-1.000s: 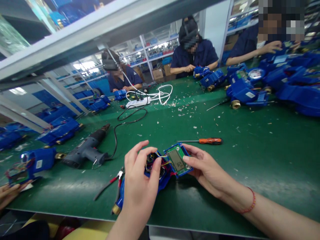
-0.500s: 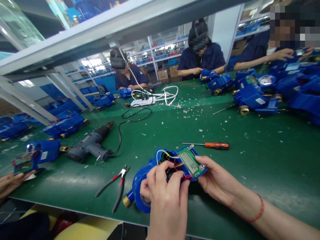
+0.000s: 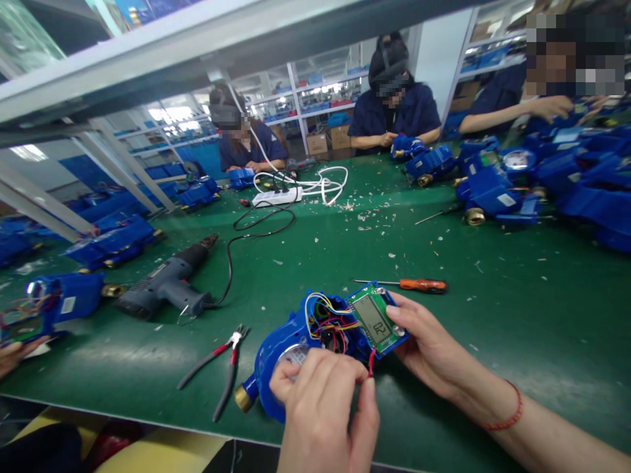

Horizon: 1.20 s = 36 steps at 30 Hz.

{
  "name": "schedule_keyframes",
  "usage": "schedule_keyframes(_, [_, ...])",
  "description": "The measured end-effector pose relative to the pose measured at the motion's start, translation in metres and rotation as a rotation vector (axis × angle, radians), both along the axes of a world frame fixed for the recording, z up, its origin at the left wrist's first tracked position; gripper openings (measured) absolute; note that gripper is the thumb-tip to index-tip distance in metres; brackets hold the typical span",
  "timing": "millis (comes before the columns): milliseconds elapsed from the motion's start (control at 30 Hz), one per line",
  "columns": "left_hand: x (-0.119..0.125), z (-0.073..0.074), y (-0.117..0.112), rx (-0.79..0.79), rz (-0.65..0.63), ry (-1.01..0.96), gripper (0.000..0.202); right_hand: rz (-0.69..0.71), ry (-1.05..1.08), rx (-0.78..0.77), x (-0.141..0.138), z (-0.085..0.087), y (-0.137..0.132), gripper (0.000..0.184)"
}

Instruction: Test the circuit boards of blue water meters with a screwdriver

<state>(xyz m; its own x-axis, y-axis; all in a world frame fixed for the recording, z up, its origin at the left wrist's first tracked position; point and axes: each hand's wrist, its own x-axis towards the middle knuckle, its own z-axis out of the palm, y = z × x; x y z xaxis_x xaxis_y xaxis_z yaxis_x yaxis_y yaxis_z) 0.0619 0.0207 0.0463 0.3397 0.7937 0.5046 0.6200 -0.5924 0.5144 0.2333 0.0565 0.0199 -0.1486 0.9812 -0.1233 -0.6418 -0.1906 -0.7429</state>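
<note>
A blue water meter (image 3: 263, 368) with a brass end fitting lies on the green bench, its wired compartment uncovered. My right hand (image 3: 431, 341) grips the green display board (image 3: 373, 318) in its blue casing, thumb on the board's edge; the screen shows digits. Thin coloured wires run from the board into the meter. With thumb and forefinger closed, my left hand (image 3: 325, 401) pinches a red wire (image 3: 371, 362) below the board, and it partly hides the meter's round dial (image 3: 296, 355).
Wire cutters (image 3: 224, 368) lie left of the meter, a heat gun (image 3: 167, 282) beyond them. An orange screwdriver (image 3: 422, 285) rests behind the board. A white power strip (image 3: 277, 197), more blue meters (image 3: 497, 190), scraps and several co-workers surround the bench; another person's hand (image 3: 17, 355) is at far left.
My left hand has moved from inside the meter's compartment toward me and now pulls the red wire out below the board. My right hand keeps its hold. The view has shifted slightly.
</note>
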Motion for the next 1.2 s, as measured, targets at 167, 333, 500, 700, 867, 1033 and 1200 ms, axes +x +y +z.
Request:
schedule_keyframes(167, [-0.007, 0.024, 0.021, 0.142, 0.225, 0.117, 0.027, 0.006, -0.036, 0.019, 0.001, 0.001, -0.001, 0.042])
schedule_keyframes(333, [0.001, 0.040, 0.051, -0.262, 0.121, 0.188, 0.040, -0.040, -0.074, 0.008, 0.002, 0.001, 0.000, 0.056])
schedule_keyframes(500, [0.010, 0.043, 0.062, -0.462, 0.179, 0.119, 0.021, -0.076, -0.069, 0.012, 0.003, 0.003, 0.002, 0.061])
schedule_keyframes(700, [0.016, 0.050, 0.061, -0.563, 0.265, 0.146, 0.021, -0.030, -0.014, -0.027, 0.004, 0.007, 0.002, 0.049])
schedule_keyframes(867, [0.009, 0.043, 0.061, -0.451, 0.259, 0.251, 0.015, -0.005, 0.046, -0.068, 0.004, 0.004, 0.003, 0.040])
schedule_keyframes(1033, [0.010, 0.040, 0.060, -0.397, 0.235, 0.261, 0.009, 0.000, 0.115, -0.096, 0.002, -0.004, 0.004, 0.031])
schedule_keyframes(1200, [0.012, 0.044, 0.059, -0.490, 0.206, 0.110, 0.006, 0.027, 0.151, -0.096, 0.001, -0.003, 0.004, 0.032])
